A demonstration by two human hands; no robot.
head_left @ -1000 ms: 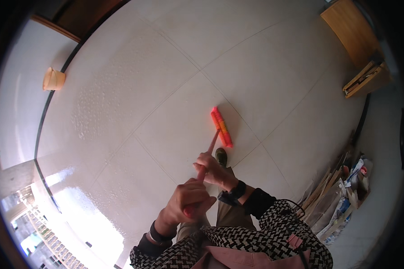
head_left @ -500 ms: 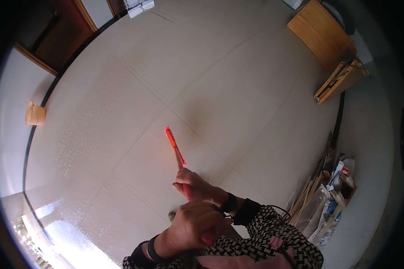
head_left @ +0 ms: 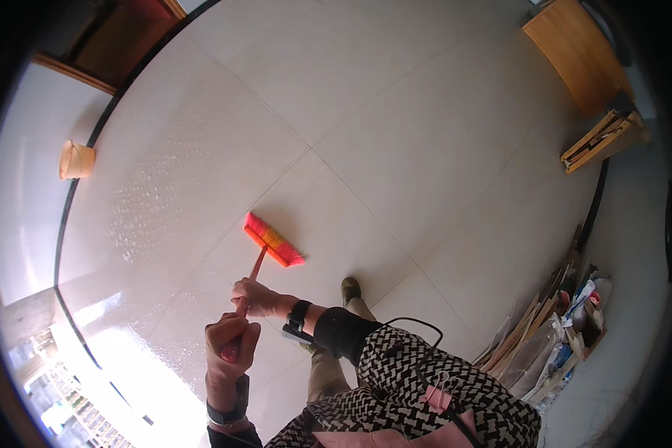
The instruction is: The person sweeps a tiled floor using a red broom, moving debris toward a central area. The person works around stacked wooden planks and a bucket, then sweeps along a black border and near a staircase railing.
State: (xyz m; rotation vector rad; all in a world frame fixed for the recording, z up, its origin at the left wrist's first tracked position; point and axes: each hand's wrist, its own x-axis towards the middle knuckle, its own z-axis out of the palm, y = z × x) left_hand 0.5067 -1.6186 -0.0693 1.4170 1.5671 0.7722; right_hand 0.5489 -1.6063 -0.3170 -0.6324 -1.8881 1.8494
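Observation:
A broom with a wide red, orange and yellow head [head_left: 275,240] rests its bristles at or near the tiled floor, ahead of me and left of centre. Its thin reddish handle [head_left: 257,264] slants back toward me. My left hand [head_left: 230,345] is closed round the handle's top end, which pokes out as a red tip below the fingers. Farther down the shaft, my right hand [head_left: 257,298] grips it too. The right forearm reaches across in front of my body. Dark bands circle both wrists.
Wet drops [head_left: 145,201] spread over the floor at left, near a peach bucket [head_left: 77,160] by the wall. Wood scraps and bags [head_left: 552,328] lie piled at right. A wooden cabinet [head_left: 579,52] and a folded wooden frame [head_left: 603,142] stand far right. My shoe [head_left: 350,289] shows ahead.
Both hands have swung left with the broom. Its head has turned from edge-on to broadside and sits slightly lower in view. My shoe and lower leg have come into sight.

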